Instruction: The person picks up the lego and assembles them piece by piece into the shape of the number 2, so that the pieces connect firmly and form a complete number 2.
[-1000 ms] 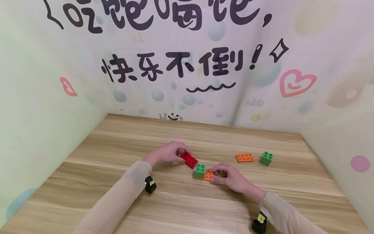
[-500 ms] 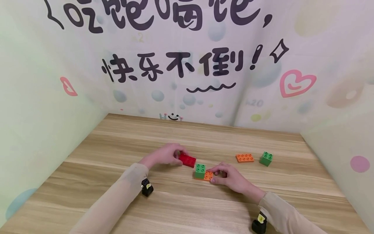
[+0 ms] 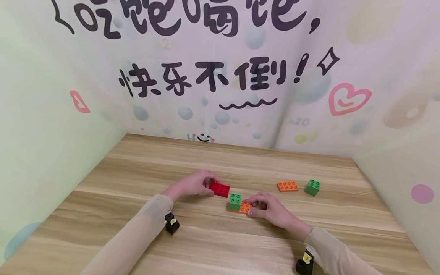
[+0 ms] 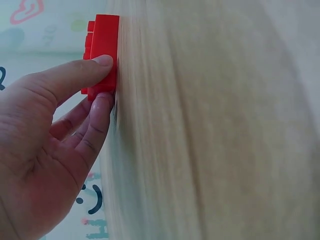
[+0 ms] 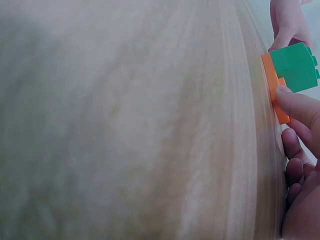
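Note:
My left hand (image 3: 196, 183) pinches a red toy building brick (image 3: 220, 189) by its left end, thumb on the near side. In the left wrist view the red brick (image 4: 104, 45) lies along the tabletop, studs facing away from the wood. My right hand (image 3: 271, 208) grips the right end of a flat orange brick (image 3: 245, 207) between thumb and fingers. On the left half of that orange brick sits a square green brick (image 3: 235, 201). The right wrist view shows the green brick (image 5: 296, 67) seated on the orange one (image 5: 270, 75). A small gap separates the red brick from the green one.
Behind and right of my right hand lie a second flat orange brick (image 3: 287, 186) and a second green brick (image 3: 313, 187). The wooden table (image 3: 220, 244) ends at a printed cloth wall (image 3: 206, 114). A small black device (image 3: 305, 262) hangs at each wrist.
The red brick has turned from slanting to nearly level and shifted slightly left with my left hand. My right hand and the orange and green bricks have hardly moved.

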Demonstrator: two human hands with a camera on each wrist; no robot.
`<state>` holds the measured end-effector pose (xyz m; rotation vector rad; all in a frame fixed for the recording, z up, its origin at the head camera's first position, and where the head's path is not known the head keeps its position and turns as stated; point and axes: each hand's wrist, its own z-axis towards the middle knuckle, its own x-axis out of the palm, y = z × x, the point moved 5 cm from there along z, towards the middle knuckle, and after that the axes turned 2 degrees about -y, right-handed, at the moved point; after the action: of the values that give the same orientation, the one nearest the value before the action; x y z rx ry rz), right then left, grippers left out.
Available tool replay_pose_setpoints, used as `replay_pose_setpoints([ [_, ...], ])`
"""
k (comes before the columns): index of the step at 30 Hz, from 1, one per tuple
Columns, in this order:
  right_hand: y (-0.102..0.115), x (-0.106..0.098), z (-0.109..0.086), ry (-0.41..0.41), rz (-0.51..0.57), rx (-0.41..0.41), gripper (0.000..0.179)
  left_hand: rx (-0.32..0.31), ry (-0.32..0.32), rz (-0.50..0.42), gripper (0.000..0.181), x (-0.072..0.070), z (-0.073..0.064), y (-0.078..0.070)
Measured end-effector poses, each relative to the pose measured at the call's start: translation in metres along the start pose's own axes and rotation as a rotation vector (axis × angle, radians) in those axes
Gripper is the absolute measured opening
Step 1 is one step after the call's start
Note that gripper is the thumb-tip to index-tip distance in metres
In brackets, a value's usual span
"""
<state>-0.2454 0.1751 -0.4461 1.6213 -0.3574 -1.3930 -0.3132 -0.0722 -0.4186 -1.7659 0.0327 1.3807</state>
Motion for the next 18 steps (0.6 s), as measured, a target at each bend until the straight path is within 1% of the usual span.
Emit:
replay_pose_setpoints([
  [8, 0.0001, 0.0018, -0.0019, 0.002, -0.001, 0.020, 0.032, 0.024, -0.010, -0.010, 0.039, -0.0002, -0.0018, -0.0014],
  [12, -0.0010, 0.0026, -0.0031, -0.002, -0.005, 0.024, 0.033, 0.017, -0.013, 0.001, 0.037, 0.0015, -0.0025, -0.0001],
  [15, -0.0012, 0.0019, -0.0029, -0.012, -0.009, 0.018, 0.033, 0.009, -0.020, -0.015, 0.036, 0.0021, -0.0022, 0.0016],
  [18, -0.0010, 0.0009, -0.0025, -0.015, -0.009, 0.020, 0.033, 0.017, -0.025, -0.037, 0.036, 0.0020, -0.0018, 0.0019],
])
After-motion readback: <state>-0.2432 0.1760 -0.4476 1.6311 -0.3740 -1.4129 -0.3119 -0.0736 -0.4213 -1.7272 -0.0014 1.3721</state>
